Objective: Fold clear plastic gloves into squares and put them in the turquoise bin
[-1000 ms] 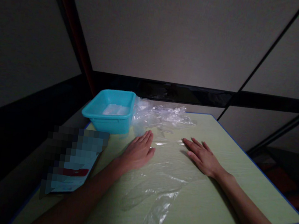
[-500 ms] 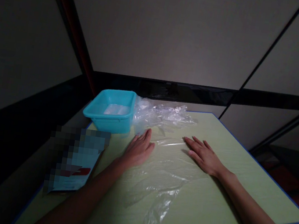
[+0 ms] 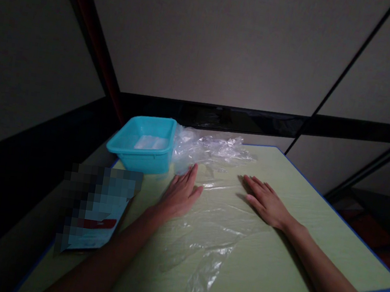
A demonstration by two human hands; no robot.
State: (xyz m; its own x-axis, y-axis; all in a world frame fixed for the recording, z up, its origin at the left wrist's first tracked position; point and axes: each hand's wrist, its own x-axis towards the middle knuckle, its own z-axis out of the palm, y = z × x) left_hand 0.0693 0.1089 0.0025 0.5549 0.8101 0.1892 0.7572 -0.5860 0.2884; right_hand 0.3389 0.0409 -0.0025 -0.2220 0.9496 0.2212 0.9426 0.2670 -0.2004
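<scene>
A clear plastic bag (image 3: 211, 237) lies spread over the middle of the table, thin and wrinkled, its narrow strips pointing towards the front edge. My left hand (image 3: 181, 195) rests at the bag's left side, palm down, with the fingers stretched forward and the thumb apart. On the opposite side, my right hand (image 3: 267, 204) is laid out flat, its fingers angled to the far left near the bag's edge. Neither hand grips anything. Beyond them is a crumpled heap of clear plastic bags (image 3: 216, 149), touching or very near a turquoise basin.
The turquoise basin (image 3: 146, 158) at the back left has white, flat items inside. A pale blue box or book (image 3: 106, 211), partly blurred out, lies along the left edge. The light green table (image 3: 289, 275) has a blue rim. Dark-banded panels (image 3: 224, 43) stand behind it.
The right hand's fingertips have shifted slightly forward and its fingers lie closer together. The left fingers reach a little farther forward. The plastic bag looks nearly the same.
</scene>
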